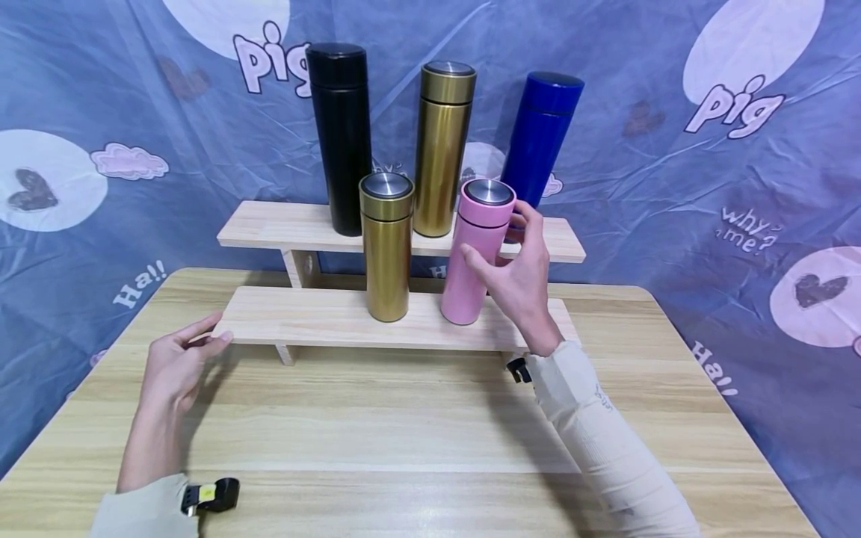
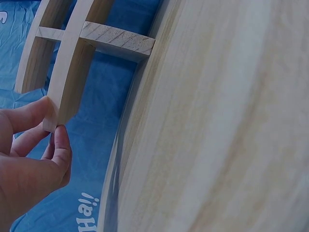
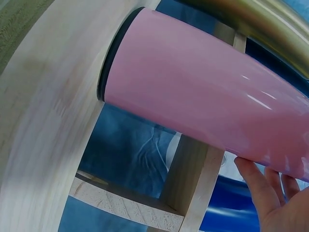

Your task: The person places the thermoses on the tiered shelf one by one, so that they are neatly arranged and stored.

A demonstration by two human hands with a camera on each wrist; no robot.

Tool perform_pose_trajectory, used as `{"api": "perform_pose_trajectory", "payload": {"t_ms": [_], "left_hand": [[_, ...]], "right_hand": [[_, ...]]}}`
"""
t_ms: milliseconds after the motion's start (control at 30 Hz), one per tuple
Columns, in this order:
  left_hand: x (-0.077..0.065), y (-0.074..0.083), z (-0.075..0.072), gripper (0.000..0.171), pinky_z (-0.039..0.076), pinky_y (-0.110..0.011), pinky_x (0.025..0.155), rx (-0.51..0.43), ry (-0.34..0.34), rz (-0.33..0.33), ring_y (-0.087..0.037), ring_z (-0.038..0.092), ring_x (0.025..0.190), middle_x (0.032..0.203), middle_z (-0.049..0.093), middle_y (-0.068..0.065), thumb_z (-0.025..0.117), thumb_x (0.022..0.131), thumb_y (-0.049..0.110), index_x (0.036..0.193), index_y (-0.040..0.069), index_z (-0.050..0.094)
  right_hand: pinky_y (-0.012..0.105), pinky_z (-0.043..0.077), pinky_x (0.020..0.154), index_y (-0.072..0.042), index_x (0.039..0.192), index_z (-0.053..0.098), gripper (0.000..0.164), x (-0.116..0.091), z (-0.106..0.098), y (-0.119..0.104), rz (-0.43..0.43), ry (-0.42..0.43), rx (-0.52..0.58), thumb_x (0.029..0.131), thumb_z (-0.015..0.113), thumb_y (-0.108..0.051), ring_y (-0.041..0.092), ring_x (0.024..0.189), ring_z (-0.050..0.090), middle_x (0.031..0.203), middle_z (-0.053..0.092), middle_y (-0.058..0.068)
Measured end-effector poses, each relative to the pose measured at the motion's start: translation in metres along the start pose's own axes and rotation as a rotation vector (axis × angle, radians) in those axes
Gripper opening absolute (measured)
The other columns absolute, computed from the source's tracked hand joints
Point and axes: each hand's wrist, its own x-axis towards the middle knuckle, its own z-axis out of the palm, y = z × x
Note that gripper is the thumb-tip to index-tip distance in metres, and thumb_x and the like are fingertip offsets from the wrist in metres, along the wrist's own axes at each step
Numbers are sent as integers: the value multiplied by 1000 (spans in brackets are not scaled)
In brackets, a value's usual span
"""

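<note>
A pink thermos [image 1: 463, 288] with a silver-topped lid stands upright on the lower board of a two-tier wooden shelf [image 1: 303, 317]. My right hand [image 1: 521, 276] holds its upper part from the right, thumb in front and fingers partly hidden behind. In the right wrist view the pink thermos [image 3: 193, 87] has its dark base at the board. My left hand [image 1: 173, 365] pinches the left end of the lower board, which the left wrist view shows between thumb and fingers. To the left of the pink thermos, a short gold thermos [image 1: 388, 269] stands on the same board.
On the upper board stand a tall black thermos [image 1: 343, 142], a tall gold thermos [image 1: 444, 157] and a blue thermos [image 1: 541, 142], which leans to the right in the head view. The shelf sits on a wooden table [image 1: 377, 426], before a blue printed cloth [image 1: 639, 187].
</note>
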Motion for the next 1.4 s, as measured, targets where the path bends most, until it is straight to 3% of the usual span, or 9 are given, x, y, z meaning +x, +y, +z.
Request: {"api": "perform_pose_trajectory", "payload": {"t_ms": [233,633,967,1267,1400], "left_hand": [[0,0,0,42,49,-13,66,-26,-3,9,-2,56,83,95,61,8,81,86,4,124,21,74],[1,0,-1,45,48,-13,65,-24,-10,5,-2,56,82,94,61,8,81,86,4,127,20,72],[5,4,2,51,47,-14,64,12,-7,12,-2,55,83,98,60,9,80,87,5,135,12,66],[5,3,0,47,48,-14,65,19,-27,14,-2,55,82,97,60,9,80,87,4,131,17,70],[5,4,-2,52,47,-15,63,62,-34,14,-2,55,82,95,60,9,80,88,7,137,12,64]], "right_hand": [[28,56,70,-7,146,42,81,2,-1,2,12,-10,17,80,87,-22,19,107,60,131,57,12],[41,58,73,-6,146,41,81,2,0,2,12,-20,17,81,87,-19,21,110,59,133,56,14],[42,58,72,-9,147,40,82,3,-1,4,10,-26,20,81,88,-24,20,109,59,132,56,11],[40,59,75,-11,148,39,85,1,1,4,16,-42,9,81,88,-25,17,110,59,135,56,8],[43,59,77,-13,149,39,85,1,0,3,17,-43,22,80,88,-26,18,111,58,135,56,8]]}}
